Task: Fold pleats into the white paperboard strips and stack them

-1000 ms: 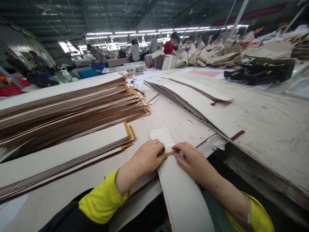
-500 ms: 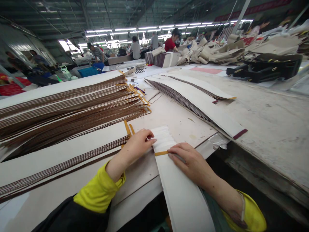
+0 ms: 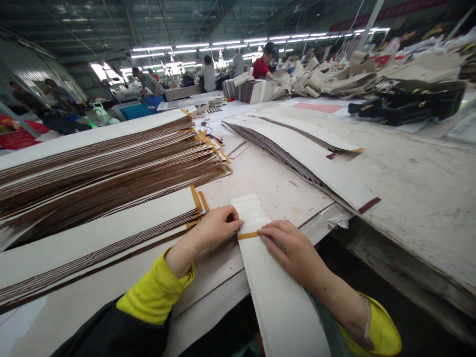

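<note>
A long white strip (image 3: 282, 297) runs from the table edge down over my lap, with a mustard-yellow band (image 3: 248, 235) across its far end. Just beyond the band lies a white ribbed piece (image 3: 252, 208) on the table. My left hand (image 3: 219, 227) is closed in a pinch at the left edge, where the ribbed piece meets the band; the fingertips partly hide what they grip. From the right, my right hand (image 3: 292, 248) has its thumb and fingers closed on the strip's right edge, at the end of the band.
At left lie stacked white strips (image 3: 148, 213) with brown edges and yellow ends. Another fanned stack (image 3: 297, 144) with maroon ends lies at right. Beyond are a black bag (image 3: 412, 101), heaped beige material (image 3: 334, 79) and a person in red (image 3: 262, 64). A dark gap opens beside the table edge.
My left hand has moved slightly down and right, bringing its fingertips together close to the yellow band. My right hand stays nearly where it was.
</note>
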Available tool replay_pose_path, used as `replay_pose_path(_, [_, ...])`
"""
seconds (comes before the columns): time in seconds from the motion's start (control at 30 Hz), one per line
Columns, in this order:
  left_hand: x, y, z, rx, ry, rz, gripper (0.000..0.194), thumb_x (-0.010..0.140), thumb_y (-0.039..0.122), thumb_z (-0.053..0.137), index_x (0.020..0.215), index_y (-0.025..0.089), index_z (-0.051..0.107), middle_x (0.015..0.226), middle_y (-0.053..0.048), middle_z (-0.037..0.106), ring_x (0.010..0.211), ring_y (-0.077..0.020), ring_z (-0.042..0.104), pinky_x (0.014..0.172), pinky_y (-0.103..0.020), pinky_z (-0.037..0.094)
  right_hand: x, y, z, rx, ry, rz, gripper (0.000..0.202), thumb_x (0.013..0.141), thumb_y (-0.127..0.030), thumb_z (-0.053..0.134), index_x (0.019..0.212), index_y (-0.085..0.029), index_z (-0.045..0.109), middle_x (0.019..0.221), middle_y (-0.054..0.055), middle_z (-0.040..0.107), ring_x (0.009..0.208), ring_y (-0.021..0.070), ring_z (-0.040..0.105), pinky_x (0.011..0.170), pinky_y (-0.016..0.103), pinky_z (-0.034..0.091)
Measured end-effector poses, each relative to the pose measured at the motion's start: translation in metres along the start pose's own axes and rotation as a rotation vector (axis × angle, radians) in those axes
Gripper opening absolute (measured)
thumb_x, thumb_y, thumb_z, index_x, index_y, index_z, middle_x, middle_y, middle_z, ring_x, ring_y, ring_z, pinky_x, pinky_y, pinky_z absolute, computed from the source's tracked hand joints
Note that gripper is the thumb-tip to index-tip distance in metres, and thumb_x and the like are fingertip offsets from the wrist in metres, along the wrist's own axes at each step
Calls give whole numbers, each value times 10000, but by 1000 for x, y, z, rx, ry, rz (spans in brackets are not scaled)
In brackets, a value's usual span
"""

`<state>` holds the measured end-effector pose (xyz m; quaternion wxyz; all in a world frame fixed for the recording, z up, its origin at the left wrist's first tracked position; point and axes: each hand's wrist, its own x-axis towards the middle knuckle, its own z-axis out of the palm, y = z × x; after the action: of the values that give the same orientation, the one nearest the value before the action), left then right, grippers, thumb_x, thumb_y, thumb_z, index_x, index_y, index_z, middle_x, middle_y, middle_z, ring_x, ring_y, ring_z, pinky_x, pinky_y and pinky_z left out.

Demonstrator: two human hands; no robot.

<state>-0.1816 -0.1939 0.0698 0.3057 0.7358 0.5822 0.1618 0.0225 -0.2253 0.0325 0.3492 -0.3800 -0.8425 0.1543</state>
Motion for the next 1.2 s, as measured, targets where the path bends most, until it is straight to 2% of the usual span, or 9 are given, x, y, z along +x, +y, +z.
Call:
replay_pose_path(0.1, [-1, 5, -1, -182, -30, 19, 179, 731, 347, 510, 704, 170, 504, 645, 24, 522, 622, -116, 481, 572, -228, 386, -1, 0, 0, -15, 15, -22, 158, 863, -180, 460, 957, -188, 586, 927, 59, 601, 899, 180, 522, 816, 371, 448])
replay_pose_path(0.2, [0, 11, -1, -323, -96, -30, 252, 772, 389, 463, 858, 159, 520, 639, 33, 501, 599, -106, 475, 547, -218, 392, -2, 1, 1, -24, 34, -44, 155, 866, -187, 461, 953, -188, 589, 932, 59, 606, 896, 177, 527, 817, 367, 451])
replay_pose_path(0.3, [6, 19, 4, -256, -134, 0, 345, 791, 362, 451, 1052, 143, 505, 662, 24, 537, 608, -114, 493, 561, -228, 407, -3, 3, 2, -37, 42, -66, 153, 865, -184, 464, 950, -183, 592, 942, 59, 609, 897, 174, 527, 821, 362, 449])
replay_pose_path(0.4, [17, 26, 14, -107, -102, 83, 381, 726, 209, 518, 1098, 124, 521, 858, -37, 616, 783, -149, 556, 723, -262, 443, -4, 4, 2, -41, 28, -74, 165, 861, -170, 467, 972, -183, 589, 963, 57, 604, 911, 171, 521, 829, 355, 445])
replay_pose_path(0.5, [27, 31, 23, -31, -89, 138, 456, 672, 101, 518, 1128, 118, 529, 1025, -72, 614, 930, -169, 559, 839, -266, 428, -5, 4, 2, -37, 24, -80, 172, 857, -161, 468, 983, -183, 584, 978, 59, 601, 926, 175, 515, 839, 357, 439])
replay_pose_path(0.6, [30, 35, 27, 33, -96, 144, 468, 657, 68, 503, 1121, 115, 544, 1035, -74, 622, 928, -172, 568, 844, -268, 436, -5, 4, 1, -33, 26, -76, 157, 857, -163, 468, 958, -183, 588, 949, 59, 596, 909, 177, 511, 824, 359, 436])
replay_pose_path(0.7, [27, 38, 25, 121, -76, 156, 389, 667, 105, 517, 1049, 126, 588, 1008, -74, 630, 912, -188, 571, 828, -289, 447, -5, 3, 1, -47, 48, -34, 130, 853, -175, 477, 917, -184, 589, 903, 60, 578, 874, 181, 504, 785, 358, 437])
replay_pose_path(0.93, [21, 36, 27, 268, -21, 314, 283, 725, 114, 475, 960, 157, 627, 957, -62, 628, 920, -180, 551, 830, -282, 434, -5, 1, 1, -62, 77, 0, 105, 855, -181, 473, 866, -183, 577, 853, 52, 570, 838, 175, 501, 766, 339, 430])
replay_pose_path(1.2, [14, 40, 32, 401, -37, 381, 205, 802, 144, 436, 904, 167, 613, 897, -59, 592, 867, -187, 526, 791, -306, 429, -7, 2, 3, -80, 89, 46, 82, 846, -184, 467, 874, -189, 544, 846, 53, 567, 836, 191, 511, 761, 351, 427])
